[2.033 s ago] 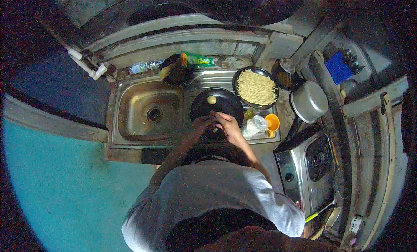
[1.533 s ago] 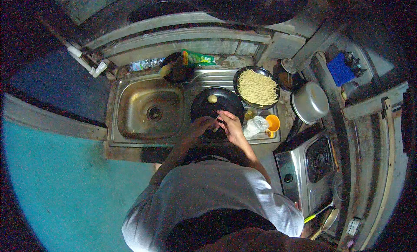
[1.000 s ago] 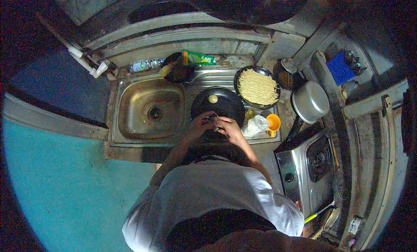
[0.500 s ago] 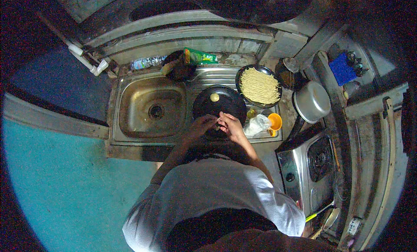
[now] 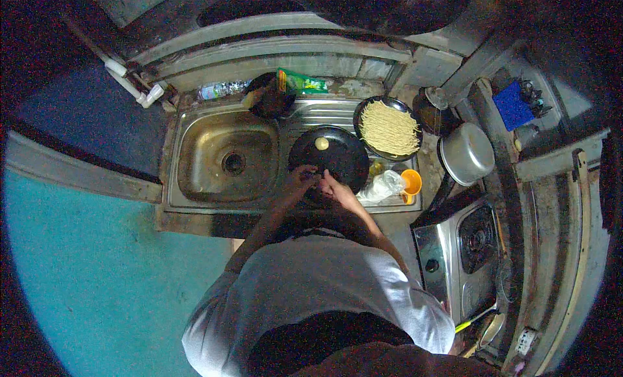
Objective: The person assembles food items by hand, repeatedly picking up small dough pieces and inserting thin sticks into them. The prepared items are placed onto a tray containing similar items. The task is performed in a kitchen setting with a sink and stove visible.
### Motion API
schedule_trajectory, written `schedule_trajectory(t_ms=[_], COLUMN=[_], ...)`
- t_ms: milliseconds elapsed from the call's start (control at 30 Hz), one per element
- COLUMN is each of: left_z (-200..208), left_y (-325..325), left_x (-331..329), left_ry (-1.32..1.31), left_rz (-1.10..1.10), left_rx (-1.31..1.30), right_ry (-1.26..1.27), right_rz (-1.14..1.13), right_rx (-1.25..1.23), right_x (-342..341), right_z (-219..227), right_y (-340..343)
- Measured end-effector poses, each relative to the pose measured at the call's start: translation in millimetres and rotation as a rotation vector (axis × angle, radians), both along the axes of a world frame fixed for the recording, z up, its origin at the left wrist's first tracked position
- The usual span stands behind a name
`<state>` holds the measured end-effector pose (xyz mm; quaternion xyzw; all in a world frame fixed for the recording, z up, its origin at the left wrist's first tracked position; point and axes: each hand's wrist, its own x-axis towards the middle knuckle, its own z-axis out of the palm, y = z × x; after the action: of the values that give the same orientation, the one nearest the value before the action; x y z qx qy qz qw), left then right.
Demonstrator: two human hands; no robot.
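Barely anything shifts from half a second back: both hands stay bunched together at the near rim of the black pan (image 5: 329, 155), with only the view nudging a little. Left hand (image 5: 300, 180) and right hand (image 5: 336, 185) touch each other over something small and dark, too hidden to name. Fingers look curled in toward each other, but I can't tell whether they're clamped on anything.

That pan sits on the drainboard just right of the sink (image 5: 224, 159), a small pale lump (image 5: 322, 143) lying in it, probably so whatever the hands are working falls into it. Noodle pan (image 5: 388, 127) sits at the back right, touching or nearly so. Orange cup (image 5: 410, 182) and a clear bag (image 5: 381, 187) lie by the front right corner, within easy reach. Steel pot (image 5: 467, 153) rests upside down beyond the stove (image 5: 462, 257), apparently out of the way.
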<state>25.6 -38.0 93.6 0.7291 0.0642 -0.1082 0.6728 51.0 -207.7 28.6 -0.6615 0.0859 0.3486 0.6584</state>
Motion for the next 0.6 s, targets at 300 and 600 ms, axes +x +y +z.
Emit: schedule_trajectory(t_ms=[300,600], left_z=[-51,-50], left_y=[11,9], left_x=[3,4], left_ry=[-0.006,-0.163], left_rz=[-0.165,-0.252], left_rx=[0.285,0.266], right_ry=[0.013,0.180], right_rz=[-0.232,-0.334], right_rx=[0.272,0.427], right_x=[-6,-1], right_z=[18,14], right_y=[6,-7])
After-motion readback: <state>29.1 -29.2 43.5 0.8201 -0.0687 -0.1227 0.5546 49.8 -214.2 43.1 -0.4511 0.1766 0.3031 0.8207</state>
